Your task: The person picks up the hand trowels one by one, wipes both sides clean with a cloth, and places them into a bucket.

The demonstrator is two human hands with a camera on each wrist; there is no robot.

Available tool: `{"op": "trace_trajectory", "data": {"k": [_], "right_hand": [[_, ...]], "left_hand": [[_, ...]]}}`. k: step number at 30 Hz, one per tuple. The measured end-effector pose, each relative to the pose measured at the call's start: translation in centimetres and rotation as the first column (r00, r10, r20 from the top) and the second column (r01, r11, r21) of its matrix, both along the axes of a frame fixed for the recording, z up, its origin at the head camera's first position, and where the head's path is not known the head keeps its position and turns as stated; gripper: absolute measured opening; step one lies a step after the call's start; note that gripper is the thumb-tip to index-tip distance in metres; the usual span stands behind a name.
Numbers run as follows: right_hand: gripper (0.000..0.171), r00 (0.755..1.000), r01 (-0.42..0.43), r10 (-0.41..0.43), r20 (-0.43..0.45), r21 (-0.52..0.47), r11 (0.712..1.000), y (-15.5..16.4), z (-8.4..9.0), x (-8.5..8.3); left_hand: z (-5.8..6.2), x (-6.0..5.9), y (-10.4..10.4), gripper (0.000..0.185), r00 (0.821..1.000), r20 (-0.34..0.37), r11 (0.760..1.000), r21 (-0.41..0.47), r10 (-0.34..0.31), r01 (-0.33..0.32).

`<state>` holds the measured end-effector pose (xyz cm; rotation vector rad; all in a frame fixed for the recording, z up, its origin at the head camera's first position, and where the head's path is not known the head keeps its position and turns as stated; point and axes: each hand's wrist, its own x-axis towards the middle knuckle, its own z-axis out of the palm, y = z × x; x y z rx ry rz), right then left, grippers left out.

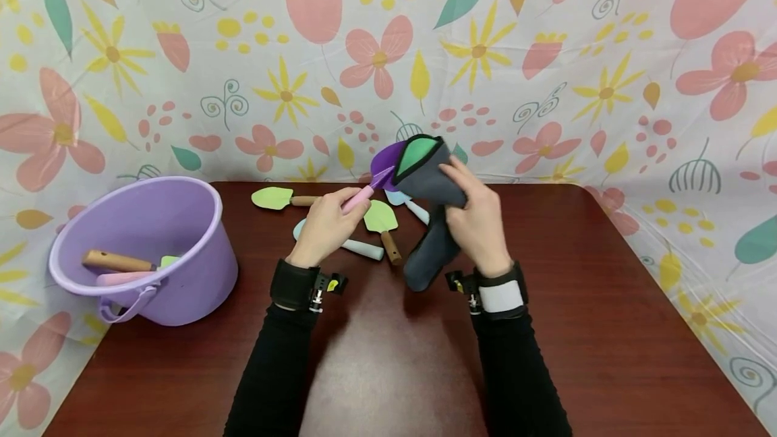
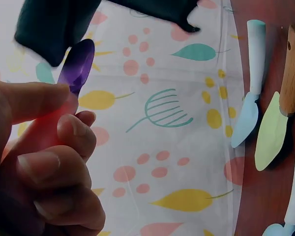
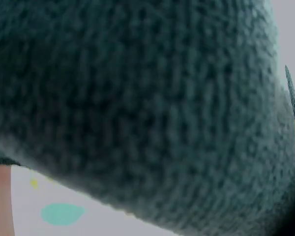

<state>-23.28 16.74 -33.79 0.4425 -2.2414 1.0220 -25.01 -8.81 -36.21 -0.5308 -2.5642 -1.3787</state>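
Observation:
My left hand (image 1: 324, 224) grips the pink handle of a small trowel (image 1: 385, 159) whose purple blade points up and away. In the left wrist view, thumb and fingers wrap that handle below the purple blade (image 2: 80, 59). My right hand (image 1: 476, 218) holds a dark grey cloth (image 1: 432, 179) with black edging and a green inner side. The cloth's upper fold overlaps the purple blade, and a loose end hangs down toward the table. Ribbed cloth (image 3: 147, 108) fills most of the right wrist view, hiding nearly all of that hand.
Behind the hands, two light green trowels (image 1: 380, 216) with wooden handles and two pale blue ones (image 1: 364, 249) lie on the brown table (image 1: 607, 329). A purple bucket (image 1: 212, 268) stands at left, with a wooden handle (image 1: 118, 260) and a pink handle (image 1: 124, 278) inside. A flowered sheet (image 1: 376, 32) hangs behind.

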Motion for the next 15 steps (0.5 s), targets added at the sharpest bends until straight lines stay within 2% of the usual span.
{"op": "trace_trajectory", "data": {"k": [4,7,11,15], "right_hand": [[0.062,0.993,-0.104,0.099,0.060,0.081,0.991,-2.5,-0.5,0.3],[0.057,0.979,-0.171,0.153,0.135,0.134,0.976,-3.8,-0.8,0.7],[0.051,0.963,-0.221,0.185,0.195,0.184,0.958,-4.8,-1.1,1.0],[0.052,0.957,-0.230,0.189,0.218,0.183,0.956,-4.8,-1.0,1.0]], "left_hand": [[-0.3,-0.1,0.0,0.031,1.000,-0.015,1.000,-0.001,0.002,-0.002],[-0.5,-0.2,0.1,0.018,0.999,-0.036,1.000,-0.005,-0.014,0.014],[-0.4,-0.2,0.0,0.014,0.998,-0.068,1.000,0.009,-0.015,0.016],[-0.3,-0.2,-0.1,0.015,0.998,-0.066,1.000,0.019,-0.007,0.008]]}}
